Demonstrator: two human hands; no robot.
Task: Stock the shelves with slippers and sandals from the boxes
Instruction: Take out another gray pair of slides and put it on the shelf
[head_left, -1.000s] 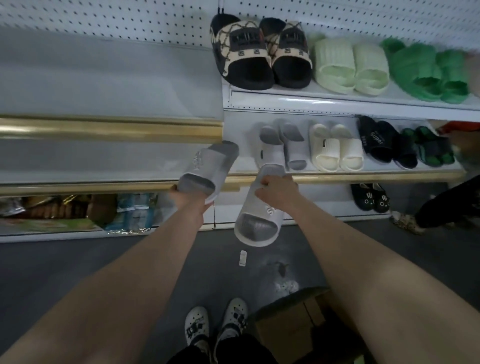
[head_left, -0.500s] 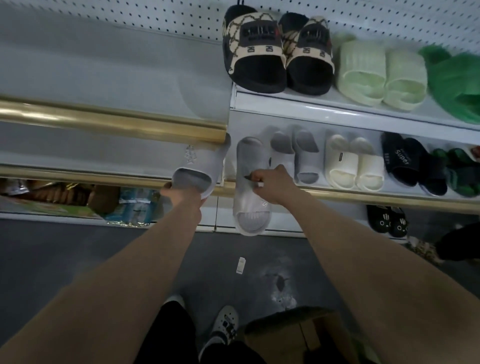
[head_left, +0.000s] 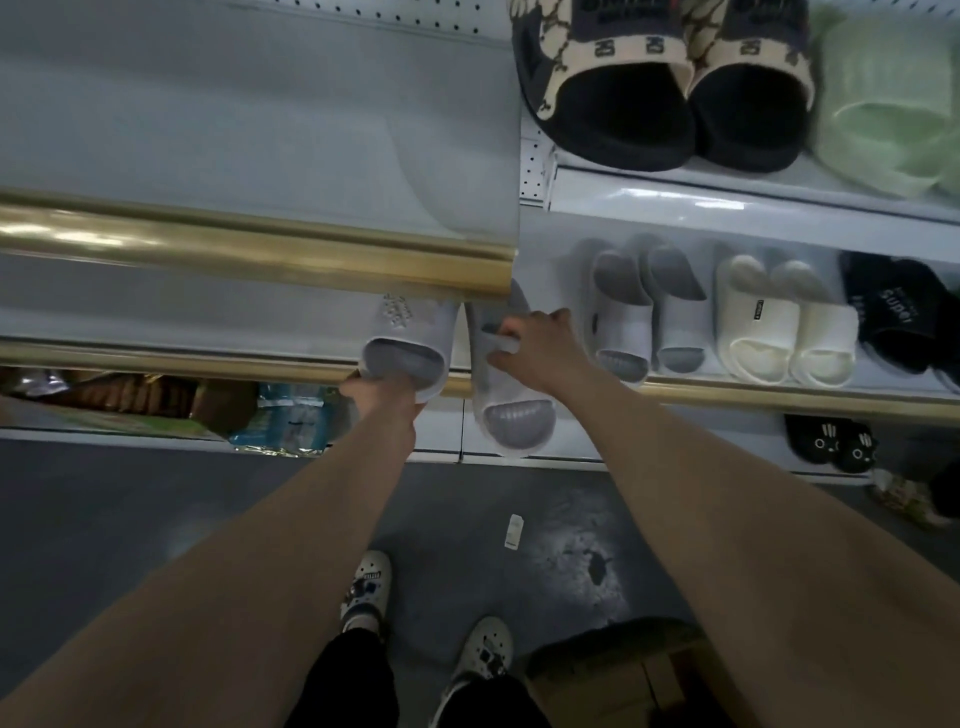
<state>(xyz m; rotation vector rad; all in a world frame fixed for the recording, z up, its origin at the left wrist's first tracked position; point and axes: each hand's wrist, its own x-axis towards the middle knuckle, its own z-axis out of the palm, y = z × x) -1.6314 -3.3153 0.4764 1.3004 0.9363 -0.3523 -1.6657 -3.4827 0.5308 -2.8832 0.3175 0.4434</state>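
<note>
Pushed farther onto the gold-trimmed white shelf (head_left: 779, 398), one smooth grey moulded slipper (head_left: 415, 332) is gripped at its heel by the left hand (head_left: 382, 395); the right hand (head_left: 535, 348) pinches the matching slipper (head_left: 514, 422) across its strap, heel overhanging.

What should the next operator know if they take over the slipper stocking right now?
Left hand: grips the heel of one grey slipper, toe pointing into the middle shelf.
Right hand: grips the strap of the other slipper; its heel overhangs the shelf's gold edge.
Done: a grey pair and a cream pair stand on that shelf to the right.
Left: push both slippers in beside the grey pair, let go, then probably fetch more from the box on the floor.
</note>
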